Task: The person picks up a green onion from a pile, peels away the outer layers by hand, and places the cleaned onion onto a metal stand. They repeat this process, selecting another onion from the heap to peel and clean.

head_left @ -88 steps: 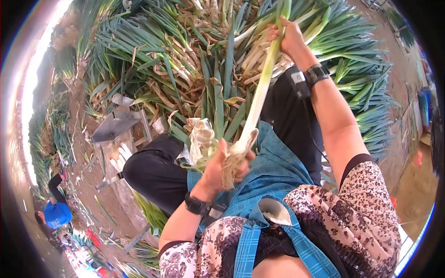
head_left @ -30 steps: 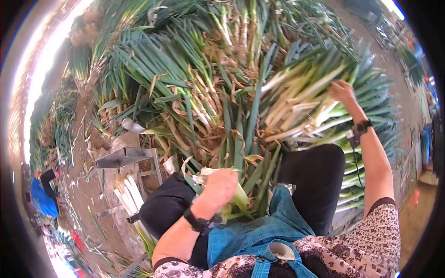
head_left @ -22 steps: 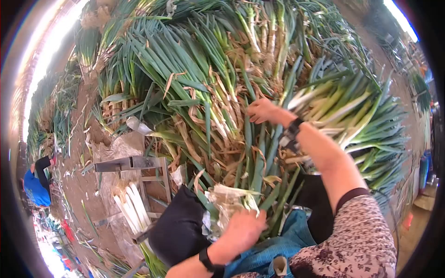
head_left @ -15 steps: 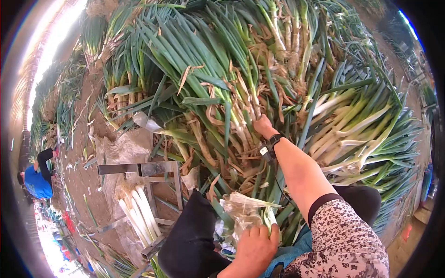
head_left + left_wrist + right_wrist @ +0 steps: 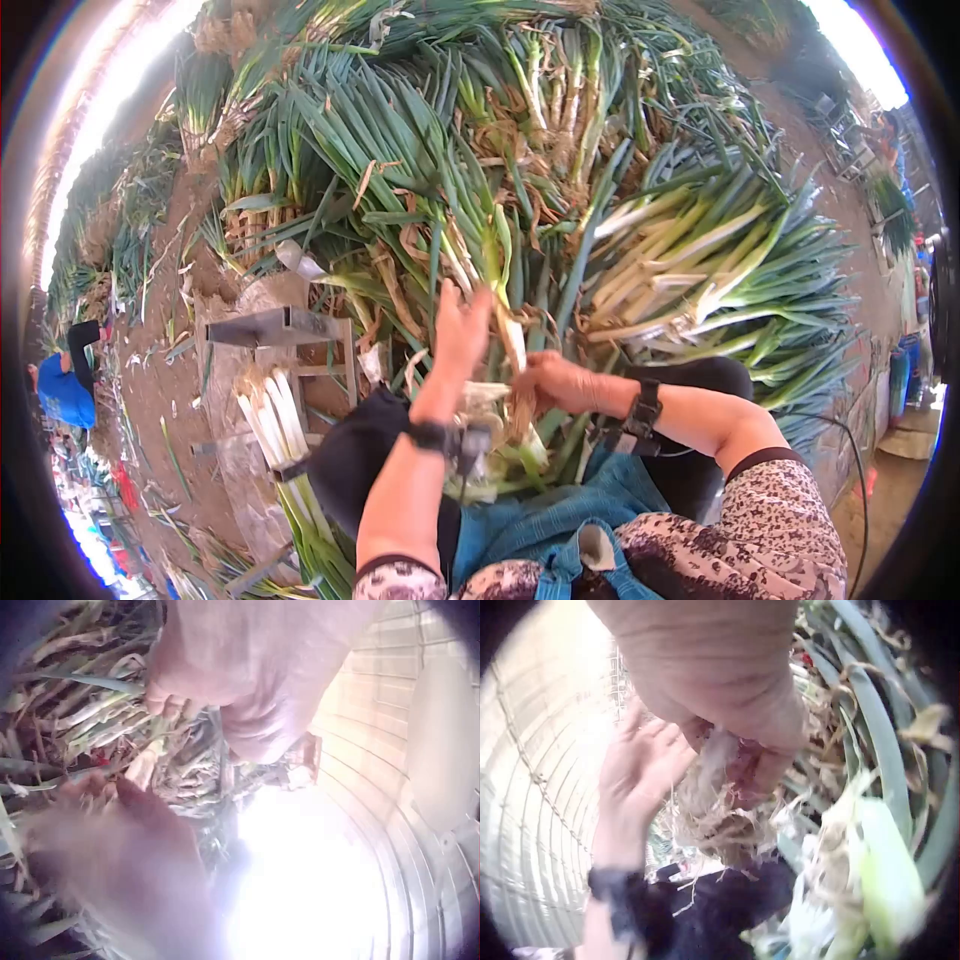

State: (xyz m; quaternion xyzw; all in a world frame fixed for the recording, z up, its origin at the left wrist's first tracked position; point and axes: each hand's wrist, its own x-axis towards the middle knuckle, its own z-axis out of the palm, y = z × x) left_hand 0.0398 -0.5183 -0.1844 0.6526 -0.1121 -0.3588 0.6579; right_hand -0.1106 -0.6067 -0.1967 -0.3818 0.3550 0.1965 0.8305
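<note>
In the head view a long green onion (image 5: pixel 514 340) stands over the lap, leaves away from the body and roots towards it. My right hand (image 5: pixel 560 383) grips its lower stalk; in the right wrist view the matted roots (image 5: pixel 724 825) hang below those fingers. My left hand (image 5: pixel 462 330), slightly blurred, is beside the stalk with its fingers extended. Its palm faces the onion in the right wrist view. Under the hands, peeled skins and leaf scraps (image 5: pixel 836 877) lie near the lap.
Unpeeled green onions (image 5: pixel 400 150) are heaped in front. Cleaned ones with white stalks (image 5: pixel 680 265) lie fanned at the right. A bundle of white stalks (image 5: pixel 275 415) leans by the left knee, near a metal frame (image 5: pixel 275 327). Another person in blue (image 5: pixel 66 390) is far left.
The earlier onion left the hands by the right-hand pile. The right hand then reached into the front heap and now holds another onion over the lap. The left hand has risen off the scraps.
</note>
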